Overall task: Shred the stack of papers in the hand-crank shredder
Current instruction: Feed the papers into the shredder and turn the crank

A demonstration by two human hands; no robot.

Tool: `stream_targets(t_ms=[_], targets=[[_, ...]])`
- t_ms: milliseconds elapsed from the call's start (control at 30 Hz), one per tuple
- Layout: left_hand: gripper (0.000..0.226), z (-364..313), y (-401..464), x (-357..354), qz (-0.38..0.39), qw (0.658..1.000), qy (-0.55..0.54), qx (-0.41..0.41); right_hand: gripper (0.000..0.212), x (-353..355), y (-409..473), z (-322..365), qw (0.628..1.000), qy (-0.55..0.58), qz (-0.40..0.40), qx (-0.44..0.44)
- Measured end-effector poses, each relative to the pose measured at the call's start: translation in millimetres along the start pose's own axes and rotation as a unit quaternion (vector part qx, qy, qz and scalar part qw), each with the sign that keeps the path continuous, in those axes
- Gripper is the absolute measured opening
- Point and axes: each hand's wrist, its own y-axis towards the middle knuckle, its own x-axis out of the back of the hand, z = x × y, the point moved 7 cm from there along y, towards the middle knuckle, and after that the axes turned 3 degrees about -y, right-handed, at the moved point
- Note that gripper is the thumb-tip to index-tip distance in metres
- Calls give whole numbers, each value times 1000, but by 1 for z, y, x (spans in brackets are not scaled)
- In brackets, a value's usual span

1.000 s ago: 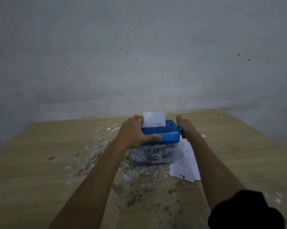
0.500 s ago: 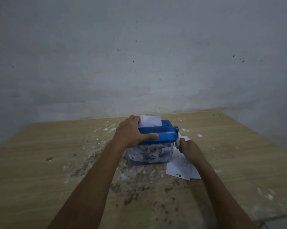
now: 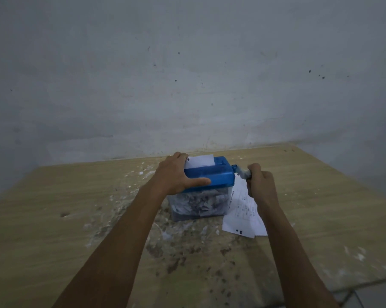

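A small shredder (image 3: 218, 176) with a blue top and a clear bin full of paper shreds stands mid-table. A white sheet (image 3: 200, 160) sticks up out of its slot. My left hand (image 3: 176, 174) grips the blue top from the left, thumb along the front edge. My right hand (image 3: 259, 181) holds the crank handle (image 3: 240, 172) at the shredder's right side, fingers curled round it. The stack of printed papers (image 3: 243, 212) lies flat on the table to the right of the bin, partly under my right forearm.
The wooden table (image 3: 54, 218) is stained and strewn with paper bits around the shredder. A grey wall stands close behind the table's far edge. The table's right front corner and a strip of tiled floor (image 3: 374, 296) show at the lower right.
My right hand has swung round with the crank, from the top down low beside the bin and now back up at the right. The sheet sits lower in the slot. My left hand stays put.
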Motion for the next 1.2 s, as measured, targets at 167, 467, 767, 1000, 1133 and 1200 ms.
stream_targets(t_ms=[167,467,767,1000,1133,1200], targets=[[110,1,3,-2,18,1000,16,-3,30,-4,14,20,999,-29,-29,21],[99,3,6,-4,8,999,-23,-24,44,-27,62,47,997,-69,1,21],[97,7,5,-6,-28,999,-35,-28,47,-52,89,8,978,-182,87,-55],[99,5,1,-4,-44,998,-50,-14,12,-54,73,-41,915,-361,176,-39],[102,2,-1,-2,-41,998,-48,-10,13,-45,62,-47,894,-411,173,-52],[102,1,-1,-2,-41,998,-45,-9,21,-40,58,-55,877,-446,177,-37]])
